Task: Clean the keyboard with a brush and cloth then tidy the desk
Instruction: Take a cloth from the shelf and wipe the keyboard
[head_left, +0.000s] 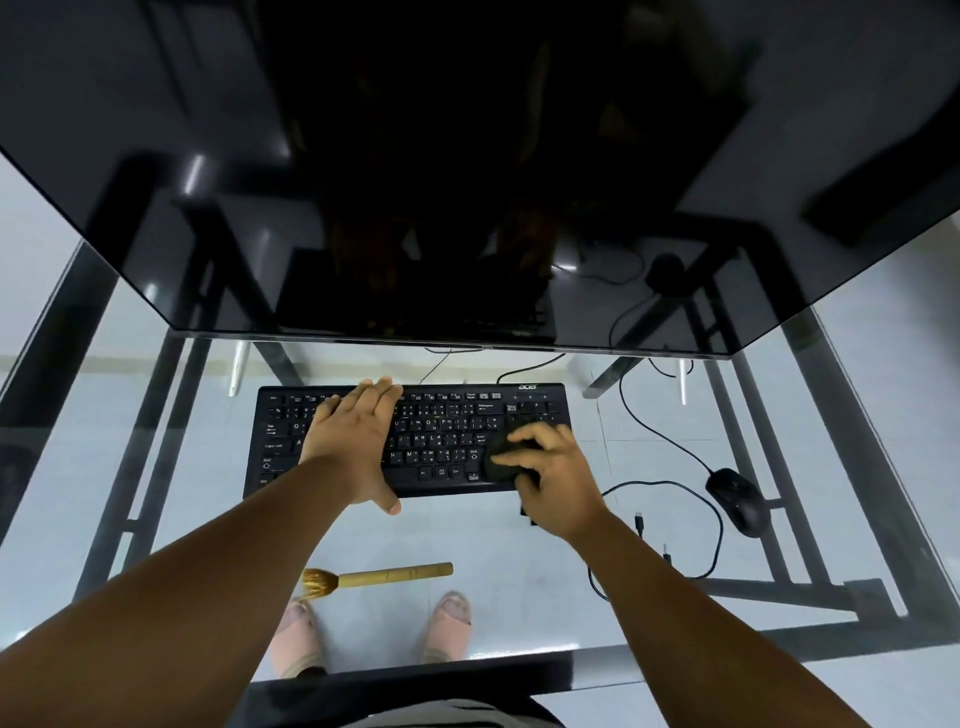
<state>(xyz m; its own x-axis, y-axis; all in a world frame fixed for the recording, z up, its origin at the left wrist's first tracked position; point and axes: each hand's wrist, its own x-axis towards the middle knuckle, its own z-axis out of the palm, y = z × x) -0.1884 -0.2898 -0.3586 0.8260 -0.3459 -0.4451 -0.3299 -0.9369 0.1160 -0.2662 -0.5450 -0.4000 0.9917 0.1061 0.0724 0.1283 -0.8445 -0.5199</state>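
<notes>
Standing beside the glass tabletop (571, 597), I watched the left hand (353, 441) lie flat on the black keyboard (441, 441), fingers (379, 392) straight and together, thumb splayed off the near edge, pinning it down. The keyboard looked light and stiff, likely to skate on glass, so bracing it by the deck seemed sensible. The right hand (556, 478) had its fingers curled over a dark wad of cloth (501, 462), pressing it on the keys near the number pad (soft stuff, I judged, best bunched in the palm). The brush (376, 576), a slim wooden handle with pale bristles, lay untouched on the tabletop, near the person. A mouse (737, 501) sat off right.
</notes>
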